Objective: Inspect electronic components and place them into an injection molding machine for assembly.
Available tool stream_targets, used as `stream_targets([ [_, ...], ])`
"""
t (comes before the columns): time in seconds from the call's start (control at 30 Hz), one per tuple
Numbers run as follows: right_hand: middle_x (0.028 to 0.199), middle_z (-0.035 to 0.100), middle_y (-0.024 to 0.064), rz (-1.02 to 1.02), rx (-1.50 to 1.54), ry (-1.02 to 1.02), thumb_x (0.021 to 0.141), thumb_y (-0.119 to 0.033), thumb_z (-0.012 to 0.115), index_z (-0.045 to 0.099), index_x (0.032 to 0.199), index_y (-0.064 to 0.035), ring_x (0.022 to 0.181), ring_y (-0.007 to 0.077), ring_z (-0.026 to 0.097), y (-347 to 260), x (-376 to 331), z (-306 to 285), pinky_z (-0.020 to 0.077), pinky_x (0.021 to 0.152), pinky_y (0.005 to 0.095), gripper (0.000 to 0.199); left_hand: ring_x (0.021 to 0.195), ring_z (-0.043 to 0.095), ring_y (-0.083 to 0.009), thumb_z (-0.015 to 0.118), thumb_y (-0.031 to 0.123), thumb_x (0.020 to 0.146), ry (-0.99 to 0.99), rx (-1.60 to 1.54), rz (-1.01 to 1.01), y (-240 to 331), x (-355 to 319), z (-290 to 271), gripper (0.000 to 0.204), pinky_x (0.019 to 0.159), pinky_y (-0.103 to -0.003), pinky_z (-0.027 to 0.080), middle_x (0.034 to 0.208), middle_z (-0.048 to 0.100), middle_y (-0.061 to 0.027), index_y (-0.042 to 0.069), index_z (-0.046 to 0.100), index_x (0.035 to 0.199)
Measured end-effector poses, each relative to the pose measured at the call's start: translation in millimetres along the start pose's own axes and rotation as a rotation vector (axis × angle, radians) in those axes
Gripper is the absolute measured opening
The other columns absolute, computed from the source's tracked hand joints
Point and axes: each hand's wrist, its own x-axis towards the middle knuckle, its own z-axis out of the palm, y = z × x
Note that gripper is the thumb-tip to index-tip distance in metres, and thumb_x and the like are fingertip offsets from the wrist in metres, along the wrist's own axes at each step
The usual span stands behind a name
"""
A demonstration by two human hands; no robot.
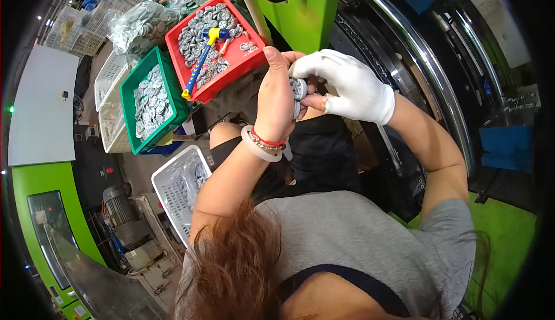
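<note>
My left hand (276,97), bare and with bracelets at the wrist, curls around a few small grey round molded parts (298,91). Its thumb points up and its other fingers are mostly hidden. My right hand (350,83) wears a white glove that leaves some fingertips bare. Its thumb and fingers close on the same parts from the right. Both hands meet above my lap. How many parts lie between them is partly hidden.
Ahead to the left, a red bin (248,65) holds many grey parts and a hammer (202,63) with a yellow-and-blue handle. A green bin (128,112) of similar parts adjoins it. A white basket (167,190) stands lower left. Green machinery (309,19) rises ahead.
</note>
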Motion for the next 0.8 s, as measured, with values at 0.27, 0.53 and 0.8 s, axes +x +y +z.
stream_targets([
  [0.27,0.097,0.060,0.0092,-0.075,0.051,0.187,0.066,0.003,0.071,0.055,0.103,-0.0057,0.080,0.0206,0.057,-6.1,-6.1,-8.7,0.0467,0.071,0.0309,0.041,0.042,0.044,-0.0058,0.028,0.059,0.092,-0.068,-0.073,0.000,-1.6,-4.4,0.8,0.060,0.032,-0.018,0.029,0.063,0.054,-0.0033,0.004,0.052,0.094],
  [0.53,0.109,0.058,0.0088,0.079,0.326,0.145,0.075,-0.006,0.070,0.053,0.108,-0.0040,0.090,0.0157,0.057,6.1,-6.7,-12.8,0.0466,0.077,0.0302,0.037,0.039,0.033,-0.0041,0.048,0.026,0.095,-0.368,-0.325,-0.110,6.8,-9.2,-11.4,0.020,0.032,-0.017,0.024,0.060,0.046,0.0002,0.006,0.050,0.090],
  [0.8,0.097,0.057,0.0054,0.180,0.705,0.246,0.077,-0.007,0.069,0.052,0.109,-0.0010,0.087,0.0127,0.055,16.5,-13.0,-46.9,0.0458,0.080,0.0277,0.037,0.037,0.027,-0.0031,0.043,0.026,0.096,-0.308,-0.233,-0.170,-0.8,-3.5,-6.6,0.024,0.030,-0.017,0.021,0.060,0.039,0.0028,0.005,0.049,0.104],
])
